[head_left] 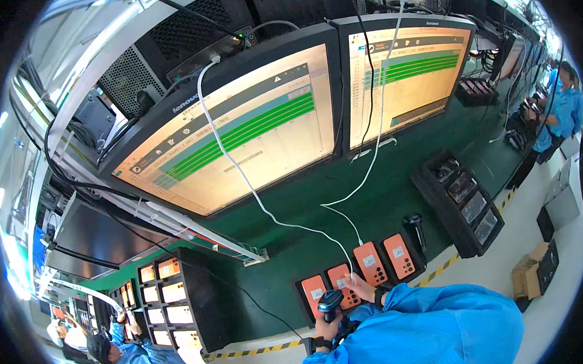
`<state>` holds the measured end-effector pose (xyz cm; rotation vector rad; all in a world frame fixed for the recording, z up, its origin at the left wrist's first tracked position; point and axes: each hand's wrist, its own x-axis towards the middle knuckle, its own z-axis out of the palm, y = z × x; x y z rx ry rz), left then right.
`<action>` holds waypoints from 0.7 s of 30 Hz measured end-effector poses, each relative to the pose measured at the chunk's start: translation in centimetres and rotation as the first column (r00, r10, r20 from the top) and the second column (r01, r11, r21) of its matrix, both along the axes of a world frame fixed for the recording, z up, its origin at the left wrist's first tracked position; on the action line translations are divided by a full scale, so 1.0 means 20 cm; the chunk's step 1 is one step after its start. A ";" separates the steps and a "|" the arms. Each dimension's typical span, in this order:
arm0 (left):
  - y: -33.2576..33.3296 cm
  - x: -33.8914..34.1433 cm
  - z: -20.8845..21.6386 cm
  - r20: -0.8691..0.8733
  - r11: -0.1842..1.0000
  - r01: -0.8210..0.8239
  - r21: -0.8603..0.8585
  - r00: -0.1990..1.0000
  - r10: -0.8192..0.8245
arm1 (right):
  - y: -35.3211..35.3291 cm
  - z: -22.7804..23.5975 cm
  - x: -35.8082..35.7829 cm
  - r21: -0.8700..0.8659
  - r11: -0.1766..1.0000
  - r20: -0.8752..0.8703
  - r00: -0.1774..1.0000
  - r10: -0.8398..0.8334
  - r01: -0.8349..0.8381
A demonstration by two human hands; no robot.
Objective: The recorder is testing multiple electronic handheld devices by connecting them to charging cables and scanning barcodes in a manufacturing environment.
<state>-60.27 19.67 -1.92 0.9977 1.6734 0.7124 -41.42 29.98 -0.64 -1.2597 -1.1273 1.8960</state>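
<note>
Taking the whole view as a clock, four orange phones (398,247) lie in a row in a black tray (420,265) at five o'clock, backs up. The left hand (327,326) is between five and six o'clock, its fingers wrapped around the handle of a scanner (331,300). The right hand (359,288) is at five o'clock, over the second phone from the left, by the end of a white wire (286,225). It is too small to tell if the fingers pinch the wire. Another white wire (346,221) runs to the third phone. A second scanner (415,231) lies at four o'clock, near the last phone. A black box (428,189) sits at three o'clock. Two lit screens (233,174) (409,94) stand at ten and one o'clock. At seven o'clock is a person in blue (147,361), beside a black rack (206,307).
</note>
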 end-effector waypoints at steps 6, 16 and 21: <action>0.01 0.01 0.09 -0.059 0.999 0.018 -0.043 0.998 -0.021 | -0.02 -0.02 0.00 -0.018 1.000 0.020 1.000 -0.022 0.023; 0.01 -0.01 -0.01 -0.283 0.994 0.078 -0.080 0.954 -0.098 | -0.02 -0.09 0.00 0.087 0.990 0.056 0.992 -0.113 0.108; 0.03 -0.03 -0.06 -0.137 0.989 0.024 -0.145 0.990 -0.044 | 0.02 -0.13 0.02 0.025 0.998 0.002 0.999 -0.050 0.050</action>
